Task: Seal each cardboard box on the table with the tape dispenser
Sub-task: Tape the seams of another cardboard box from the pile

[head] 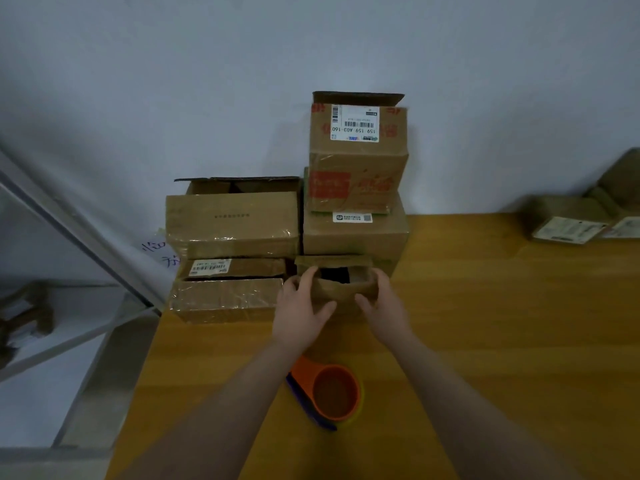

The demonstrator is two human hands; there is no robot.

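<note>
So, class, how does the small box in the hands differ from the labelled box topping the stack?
The small box is held by the left hand and right hand; the labelled box sits untouched atop a stack. The labelled box looks larger and bears a white barcode label and red print; the small box looks plain. Both are brown cardboard, tops open.

Far left, stacked boxes (232,230) block passage; table (485,323) lies open rightward; tape dispenser (334,393) sits nearside

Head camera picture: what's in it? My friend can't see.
The left hand and right hand hold a small open cardboard box on a wooden table, before stacked boxes by the wall. An orange tape dispenser lies untouched nearer the person.
</note>
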